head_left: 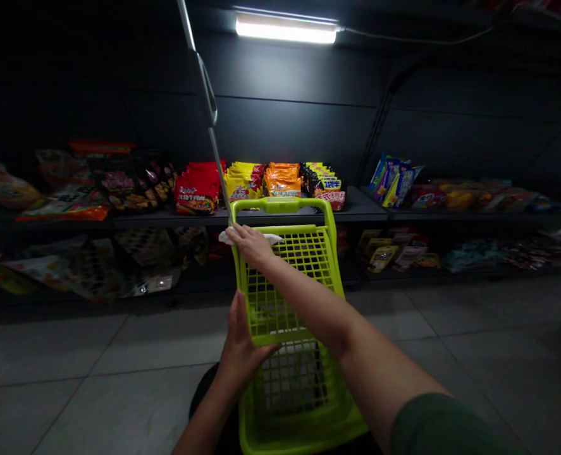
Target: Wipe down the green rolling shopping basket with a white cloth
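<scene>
A lime-green plastic shopping basket (308, 265) lies tilted in front of me, its open mesh side facing up. My left hand (241, 344) grips the basket's near edge, fingers wrapped over the rim. My right hand (252, 243) reaches across to the basket's far left corner and presses a white cloth (271, 238) against the rim. A green handle (280, 205) sits at the basket's far end, and a thin metal pull rod (209, 107) rises from that end toward the top of the view.
Dark store shelves (365, 212) run across the back, holding rows of red, yellow and orange snack packets (261, 183) and more bags to the left and right. A lit tube lamp (284, 28) hangs above. Grey floor tiles (95, 360) spread around me.
</scene>
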Demonstrator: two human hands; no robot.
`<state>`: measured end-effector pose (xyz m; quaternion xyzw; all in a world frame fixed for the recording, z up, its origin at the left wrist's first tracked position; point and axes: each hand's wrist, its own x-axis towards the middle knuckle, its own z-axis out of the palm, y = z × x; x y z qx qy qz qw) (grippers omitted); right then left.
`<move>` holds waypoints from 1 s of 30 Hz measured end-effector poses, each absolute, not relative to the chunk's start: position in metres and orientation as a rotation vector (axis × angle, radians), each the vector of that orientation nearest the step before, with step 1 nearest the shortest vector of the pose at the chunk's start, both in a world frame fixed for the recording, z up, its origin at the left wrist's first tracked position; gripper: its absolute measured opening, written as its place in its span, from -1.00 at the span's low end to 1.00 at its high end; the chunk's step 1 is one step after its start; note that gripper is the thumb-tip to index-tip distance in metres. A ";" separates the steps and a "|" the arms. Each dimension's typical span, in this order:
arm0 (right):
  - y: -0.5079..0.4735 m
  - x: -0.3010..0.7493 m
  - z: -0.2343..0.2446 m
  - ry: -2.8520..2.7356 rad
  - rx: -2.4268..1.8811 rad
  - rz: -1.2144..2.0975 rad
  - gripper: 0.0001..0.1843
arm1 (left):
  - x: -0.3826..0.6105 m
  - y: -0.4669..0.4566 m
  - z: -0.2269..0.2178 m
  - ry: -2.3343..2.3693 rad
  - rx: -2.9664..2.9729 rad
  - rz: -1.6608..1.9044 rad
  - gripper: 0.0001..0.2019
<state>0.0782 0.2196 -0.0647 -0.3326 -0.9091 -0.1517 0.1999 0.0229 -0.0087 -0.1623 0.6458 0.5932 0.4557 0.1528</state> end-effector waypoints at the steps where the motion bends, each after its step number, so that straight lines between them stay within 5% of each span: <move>1: 0.223 0.078 -0.067 -2.563 -0.934 -0.430 -0.49 | 0.022 -0.009 -0.163 1.708 1.858 1.312 0.39; 6: 0.241 0.162 -0.058 -2.610 -1.069 -0.488 -0.57 | 0.019 -0.010 -0.164 1.744 1.859 1.318 0.38; 11: 0.252 0.263 -0.034 -2.444 -1.672 -0.501 -0.61 | 0.018 -0.010 -0.163 1.701 1.886 1.284 0.36; 19: 0.259 0.256 -0.030 -2.388 -1.870 -0.474 -0.58 | 0.021 -0.011 -0.157 1.689 1.838 1.299 0.37; 25: 0.192 0.268 -0.050 -2.476 -1.805 -0.396 -0.61 | 0.020 -0.011 -0.156 1.717 1.851 1.302 0.39; 30: 0.173 0.296 -0.042 -2.651 -1.430 0.069 -0.71 | 0.021 -0.012 -0.156 1.712 1.873 1.301 0.37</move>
